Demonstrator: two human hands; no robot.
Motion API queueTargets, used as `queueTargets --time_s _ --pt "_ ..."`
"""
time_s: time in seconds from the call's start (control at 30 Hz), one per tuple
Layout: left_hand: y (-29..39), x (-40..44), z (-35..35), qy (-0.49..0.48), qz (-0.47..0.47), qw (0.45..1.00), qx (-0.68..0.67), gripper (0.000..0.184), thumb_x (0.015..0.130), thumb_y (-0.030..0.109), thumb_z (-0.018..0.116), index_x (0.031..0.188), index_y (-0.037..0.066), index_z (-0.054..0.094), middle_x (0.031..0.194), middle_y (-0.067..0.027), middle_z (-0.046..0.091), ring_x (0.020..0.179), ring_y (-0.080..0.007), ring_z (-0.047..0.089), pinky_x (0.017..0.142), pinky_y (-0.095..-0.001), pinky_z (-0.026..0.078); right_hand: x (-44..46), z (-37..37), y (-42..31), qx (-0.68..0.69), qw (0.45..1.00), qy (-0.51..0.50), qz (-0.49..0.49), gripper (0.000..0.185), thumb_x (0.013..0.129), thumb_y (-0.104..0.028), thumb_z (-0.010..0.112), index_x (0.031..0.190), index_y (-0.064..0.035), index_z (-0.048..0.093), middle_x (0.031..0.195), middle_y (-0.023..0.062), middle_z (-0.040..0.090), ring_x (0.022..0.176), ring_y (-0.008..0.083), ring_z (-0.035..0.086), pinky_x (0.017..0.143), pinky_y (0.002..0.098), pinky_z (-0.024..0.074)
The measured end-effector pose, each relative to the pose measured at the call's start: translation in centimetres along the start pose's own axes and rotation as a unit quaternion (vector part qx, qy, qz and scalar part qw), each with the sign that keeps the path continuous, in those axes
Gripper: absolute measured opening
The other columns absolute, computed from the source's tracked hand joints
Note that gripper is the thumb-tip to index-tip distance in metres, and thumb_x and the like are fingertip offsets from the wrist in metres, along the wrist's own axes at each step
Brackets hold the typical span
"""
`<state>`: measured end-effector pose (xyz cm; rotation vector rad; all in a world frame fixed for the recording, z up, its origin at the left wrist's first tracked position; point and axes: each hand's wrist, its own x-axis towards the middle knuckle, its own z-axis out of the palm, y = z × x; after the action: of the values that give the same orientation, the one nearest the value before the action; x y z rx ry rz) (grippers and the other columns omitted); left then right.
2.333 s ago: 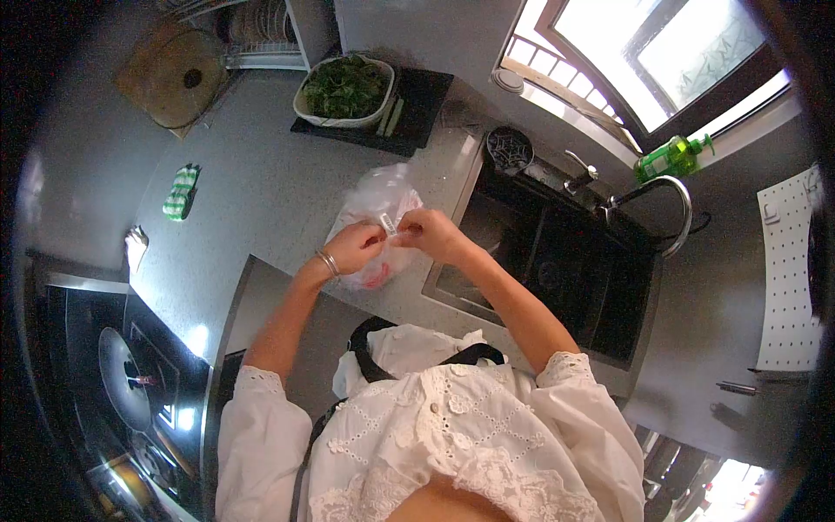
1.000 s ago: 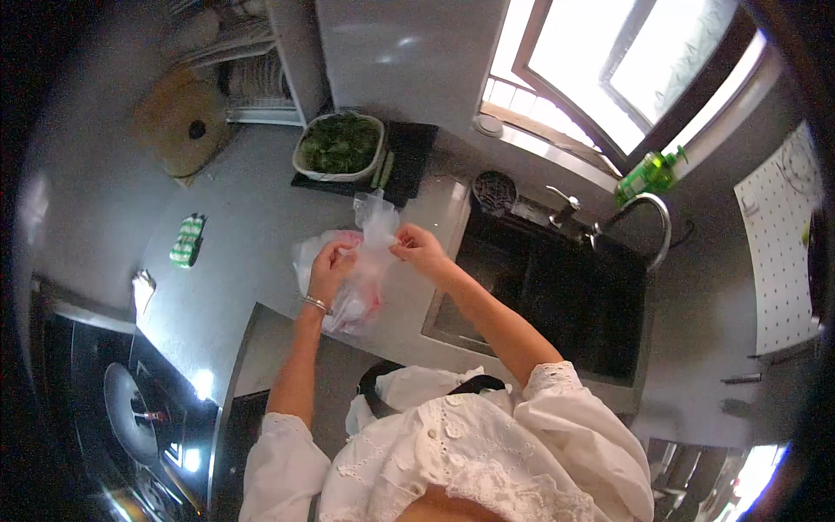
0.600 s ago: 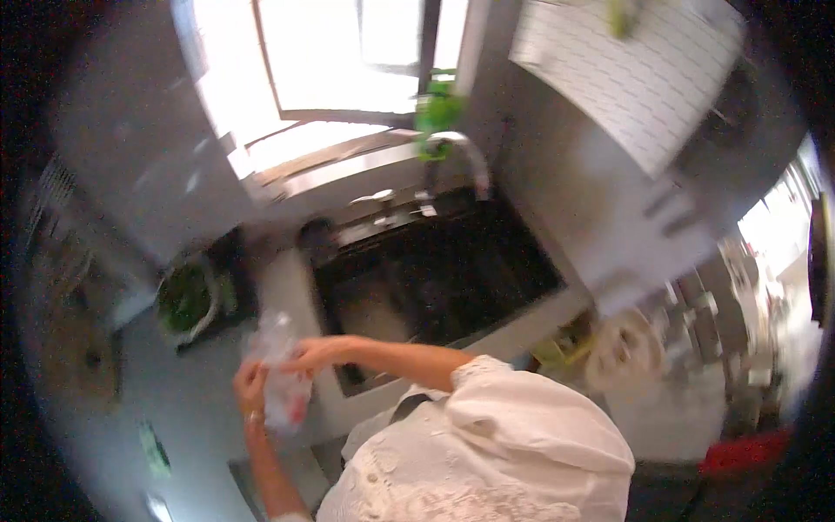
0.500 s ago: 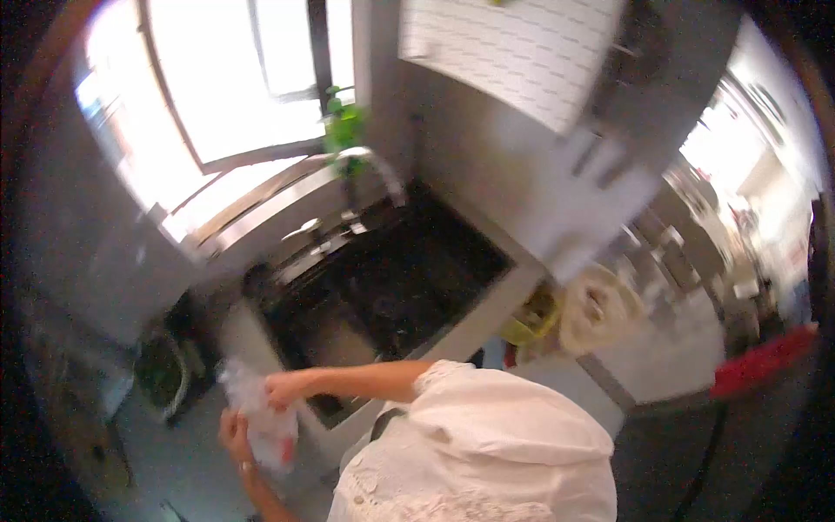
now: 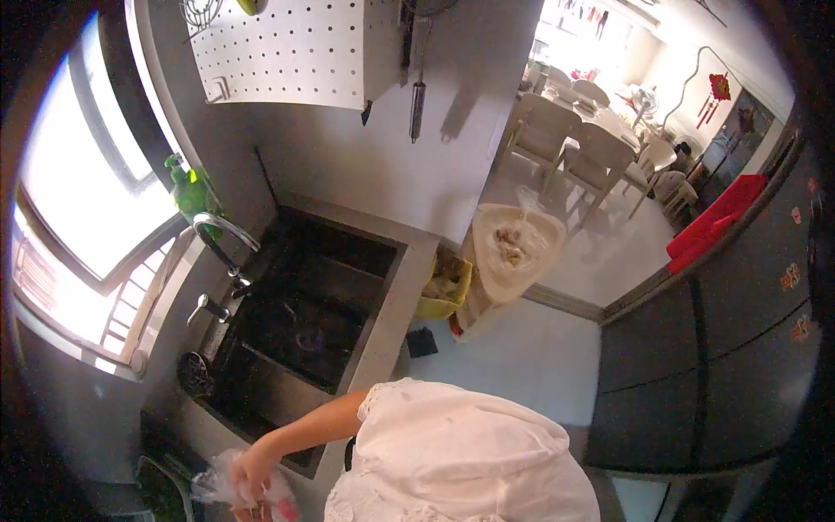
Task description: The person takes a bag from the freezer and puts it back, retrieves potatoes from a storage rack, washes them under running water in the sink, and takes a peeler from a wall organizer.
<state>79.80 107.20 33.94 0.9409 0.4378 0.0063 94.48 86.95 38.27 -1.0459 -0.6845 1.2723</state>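
My right hand is closed on a crumpled clear plastic bag at the lower left, beside the counter edge of the sink. A pinkish-red patch shows on or through the bag near its right side; what it is, I cannot make out. Just below, fingers of my left hand show at the bottom edge of the view, curled against the same bag. The rest of that hand is cut off by the frame.
A black sink with a curved tap lies ahead. To its right stand a yellow bin and a cream tray lined with plastic. Dark cabinets flank the right; chairs stand beyond the doorway.
My view has swung to the right, so the sink, window and both hands sit farther left and the hands lower. The bag remains in my hands; my left forearm has left the view.
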Motion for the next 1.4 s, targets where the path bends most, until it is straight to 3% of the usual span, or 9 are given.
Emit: queueTargets --time_s 0.23,0.9,0.97,1.03,1.13,1.23,1.27,1.33,1.4 --pt "-1.1 -0.6 -1.4 -0.095 0.352 0.72 0.59 0.029 0.091 0.026 0.042 0.111 0.007 0.053 0.106 -0.0134 0.058 0.092 -0.027 0.056 0.084 -0.0382 0.045 0.2 0.3 0.8 0.014 0.997 -0.056 0.051 0.029 0.07 -0.01 0.062 0.099 -0.004 0.059 0.089 0.0085 0.06 0.074 0.0196 0.058 0.061 0.0329 0.0481" --pt "-4.9 -4.4 -1.3 0.18 0.202 0.86 0.433 0.047 0.08 0.017 0.05 0.122 0.002 0.039 0.119 -0.0127 0.048 0.106 -0.025 0.049 0.09 -0.0388 0.039 7.9 0.7 7.3 -0.446 0.892 0.042 -0.066 0.031 0.073 -0.04 0.064 0.092 -0.016 0.065 0.071 0.0077 0.06 0.064 0.021 0.057 0.056 0.0347 0.0456" --pt "-3.3 -4.6 2.8 0.229 0.189 0.955 -0.012 0.037 0.085 0.015 0.047 0.119 0.002 0.04 0.116 -0.01 0.049 0.104 -0.0222 0.049 0.087 -0.0374 0.041 8.6 -0.4 9.5 -0.484 0.858 0.087 -0.146 0.032 0.071 -0.038 0.063 0.087 -0.0105 0.064 0.073 0.0132 0.06 0.066 0.0252 0.059 0.058 0.0378 0.0466" --pt "-1.6 -5.6 3.6 0.213 0.264 0.555 0.759 0.033 0.085 0.015 0.049 0.116 0.005 0.041 0.113 -0.0093 0.049 0.099 -0.0215 0.051 0.082 -0.0375 0.044 7.2 -0.5 9.3 -0.428 0.887 0.143 -0.094 0.026 0.069 -0.024 0.062 0.082 -0.0016 0.062 0.075 0.0177 0.061 0.069 0.0292 0.061 0.061 0.0394 0.0483" --pt "-1.8 -5.7 7.3 0.192 0.155 0.929 0.277 0.041 0.076 0.007 0.061 0.112 0.007 0.04 0.102 -0.0075 0.054 0.088 -0.0167 0.053 0.076 -0.0297 0.045 7.0 -0.7 10.8 -0.472 0.871 0.136 -0.018 0.025 0.069 -0.019 0.064 0.086 -0.001 0.06 0.084 0.0204 0.062 0.079 0.035 0.061 0.067 0.0413 0.0492" --pt "-3.0 -5.0 8.2 0.176 0.216 0.915 0.293 0.049 0.072 0.004 0.066 0.112 0.007 0.039 0.092 -0.0059 0.057 0.08 -0.0119 0.054 0.069 -0.0233 0.043 7.1 -0.6 10.8 -0.376 0.919 0.109 -0.035 0.016 0.083 -0.02 0.051 0.085 -0.0051 0.056 0.075 0.0032 0.056 0.068 0.0134 0.054 0.064 0.0293 0.0452" --pt "-3.2 -4.8 7.4 0.182 0.215 0.918 0.279 0.048 0.072 0.003 0.065 0.112 0.007 0.039 0.093 -0.0059 0.057 0.08 -0.0113 0.054 0.068 -0.0228 0.043 7.8 -0.8 10.9 0.047 0.982 0.157 0.092 0.017 0.077 -0.02 0.058 0.088 -0.0064 0.054 0.078 0.008 0.06 0.072 0.0199 0.058 0.065 0.0322 0.0455" --pt "-4.2 -4.4 6.7 0.196 0.212 0.922 0.256 0.046 0.073 0.002 0.063 0.112 0.006 0.04 0.093 -0.006 0.057 0.079 -0.0102 0.054 0.066 -0.0218 0.042 3.7 0.6 5.1 -0.469 0.871 0.117 -0.092 0.035 0.067 -0.024 0.062 0.095 -0.0053 0.05 0.09 0.0191 0.06 0.085 0.0358 0.058 0.068 0.0433 0.0445" --pt "-4.4 -4.5 6.4 0.224 0.2 0.944 0.136 0.039 0.077 0.002 0.057 0.112 0.005 0.041 0.092 -0.0058 0.056 0.079 -0.0107 0.054 0.066 -0.0223 0.042 3.8 1.5 4.0 -0.511 0.847 0.145 -0.013 0.037 0.065 -0.023 0.064 0.094 -0.0044 0.05 0.089 0.0192 0.06 0.085 0.0365 0.057 0.069 0.0444 0.0443"
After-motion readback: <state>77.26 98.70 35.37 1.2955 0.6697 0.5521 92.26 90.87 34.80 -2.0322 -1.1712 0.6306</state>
